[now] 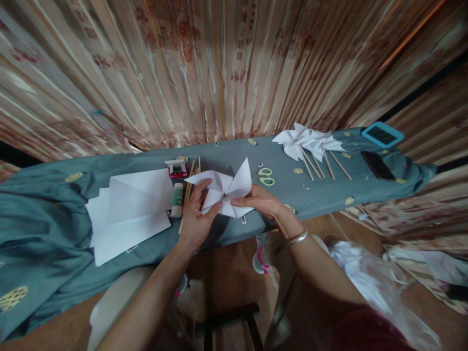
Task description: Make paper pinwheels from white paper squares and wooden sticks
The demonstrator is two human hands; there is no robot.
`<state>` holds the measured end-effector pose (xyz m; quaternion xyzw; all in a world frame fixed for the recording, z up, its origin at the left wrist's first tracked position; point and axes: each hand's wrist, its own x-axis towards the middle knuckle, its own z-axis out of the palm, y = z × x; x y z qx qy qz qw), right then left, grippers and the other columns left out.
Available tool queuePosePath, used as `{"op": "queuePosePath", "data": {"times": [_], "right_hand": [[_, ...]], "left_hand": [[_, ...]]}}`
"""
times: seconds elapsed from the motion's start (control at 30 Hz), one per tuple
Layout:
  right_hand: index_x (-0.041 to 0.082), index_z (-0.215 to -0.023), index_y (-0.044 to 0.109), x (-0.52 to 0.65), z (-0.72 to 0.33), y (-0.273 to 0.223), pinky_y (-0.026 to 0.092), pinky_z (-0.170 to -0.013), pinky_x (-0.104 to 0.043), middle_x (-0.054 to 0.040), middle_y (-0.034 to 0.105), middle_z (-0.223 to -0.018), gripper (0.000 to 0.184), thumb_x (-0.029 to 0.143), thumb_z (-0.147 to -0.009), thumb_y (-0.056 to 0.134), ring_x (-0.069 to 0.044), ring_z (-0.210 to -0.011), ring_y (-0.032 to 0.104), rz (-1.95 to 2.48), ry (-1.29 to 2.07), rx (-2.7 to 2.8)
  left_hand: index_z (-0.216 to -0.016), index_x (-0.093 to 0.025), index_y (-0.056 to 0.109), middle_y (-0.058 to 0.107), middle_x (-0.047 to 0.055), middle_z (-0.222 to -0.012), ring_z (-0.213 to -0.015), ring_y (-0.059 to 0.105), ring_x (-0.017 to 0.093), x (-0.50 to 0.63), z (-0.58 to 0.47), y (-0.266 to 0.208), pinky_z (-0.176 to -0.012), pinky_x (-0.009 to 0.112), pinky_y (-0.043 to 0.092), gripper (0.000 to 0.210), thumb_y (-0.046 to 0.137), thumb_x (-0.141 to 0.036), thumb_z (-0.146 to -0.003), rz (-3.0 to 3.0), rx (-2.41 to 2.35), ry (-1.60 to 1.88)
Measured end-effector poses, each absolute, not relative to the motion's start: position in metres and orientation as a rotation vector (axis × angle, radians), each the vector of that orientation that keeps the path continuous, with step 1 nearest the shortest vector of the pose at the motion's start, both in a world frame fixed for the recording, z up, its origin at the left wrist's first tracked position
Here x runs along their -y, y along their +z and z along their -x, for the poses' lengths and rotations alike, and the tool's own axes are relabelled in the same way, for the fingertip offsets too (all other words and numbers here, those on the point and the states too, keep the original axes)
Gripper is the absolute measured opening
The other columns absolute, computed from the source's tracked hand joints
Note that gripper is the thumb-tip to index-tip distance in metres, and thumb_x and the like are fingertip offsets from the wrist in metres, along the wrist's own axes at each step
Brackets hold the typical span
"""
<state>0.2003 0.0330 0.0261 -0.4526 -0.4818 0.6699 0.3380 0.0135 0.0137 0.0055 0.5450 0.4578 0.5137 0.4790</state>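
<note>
Both hands hold a white paper pinwheel [237,183] above the front part of the cloth-covered table, a small round metal pin head at its centre. My left hand [197,217] grips its left side, thumb near the centre and fingers around the paper edge. On the right side, my right hand [265,201] pinches the paper, its thumb pointing toward the pin; a silver bangle is on that wrist. Wooden sticks [188,190] lie just behind the left hand, beside a green and white glue stick [177,200]. Scissors [265,176] with pale green handles lie behind the right hand.
White paper sheets [137,195] are stacked at the left, near a small red box [178,169] of dark pins. Several finished pinwheels [307,140] on sticks lie at the back right. Farther right are a black phone [378,165] and a blue-framed device [383,135]. A curtain [219,73] hangs behind.
</note>
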Motion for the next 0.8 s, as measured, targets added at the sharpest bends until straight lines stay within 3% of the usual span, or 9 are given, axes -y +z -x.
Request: {"op": "queuePosePath", "data": {"times": [0.4, 0.57, 0.8], "right_hand": [[0.016, -0.085, 0.075, -0.036, -0.204, 0.018, 0.053, -0.084, -0.036, -0.0032, 0.076, -0.087, 0.04, 0.033, -0.051, 0.087, -0.018, -0.08, 0.069, 1.214, 1.639, 1.284], [0.016, -0.085, 0.074, -0.032, -0.19, 0.016, 0.055, -0.073, -0.035, -0.0046, 0.076, -0.084, 0.042, 0.034, -0.05, 0.087, -0.019, -0.071, 0.068, 1.245, 1.635, 1.032], [0.015, -0.086, 0.074, -0.03, -0.185, 0.011, 0.056, -0.077, -0.037, -0.0081, 0.077, -0.089, 0.043, 0.032, -0.049, 0.088, -0.022, -0.076, 0.07, 1.227, 1.589, 0.93]], "left_hand": [[-0.135, -0.022, 0.044, 0.066, 0.007, -0.109, -0.095, 0.064, 0.021, -0.006, -0.013, 0.0, -0.089, 0.036, 0.05, 0.059, 0.065, -0.027, -0.079, -1.525, -1.131, 1.138], [-0.132, -0.021, 0.048, 0.057, 0.008, -0.131, -0.116, 0.057, 0.024, -0.004, -0.014, 0.006, -0.101, 0.039, 0.044, 0.061, 0.068, -0.028, -0.075, -1.582, -1.173, 1.155], [-0.135, -0.022, 0.046, 0.053, 0.008, -0.14, -0.129, 0.05, 0.024, 0.0, -0.018, 0.011, -0.11, 0.038, 0.038, 0.064, 0.067, -0.025, -0.075, -1.592, -1.161, 1.106]]}}
